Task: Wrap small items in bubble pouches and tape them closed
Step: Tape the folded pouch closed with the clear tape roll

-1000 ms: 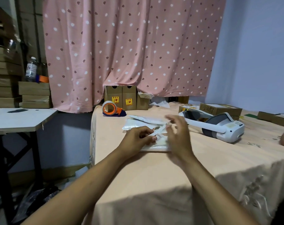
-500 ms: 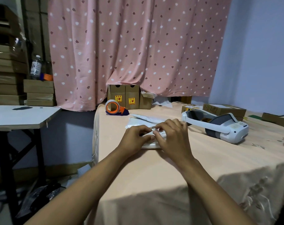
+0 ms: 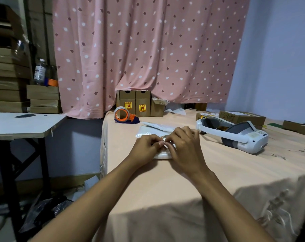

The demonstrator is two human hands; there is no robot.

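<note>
Left hand (image 3: 145,148): fingers curled, pinching the top fold of the bubble pouch (image 3: 163,155).
Right hand (image 3: 185,151): curled likewise, its fingertips meeting the left's on the same fold.
Pouch position: flat on the table (image 3: 165,189) under both hands, with spare pouches (image 3: 148,131) just behind.
Pouch contents: hidden, could not tell.
Risk: the fold would likely spring open if either pinch eased. The tape dispenser (image 3: 124,117) lay well apart and needed a free hand.
Boxes (image 3: 133,103): closed, contents unseen.
</note>
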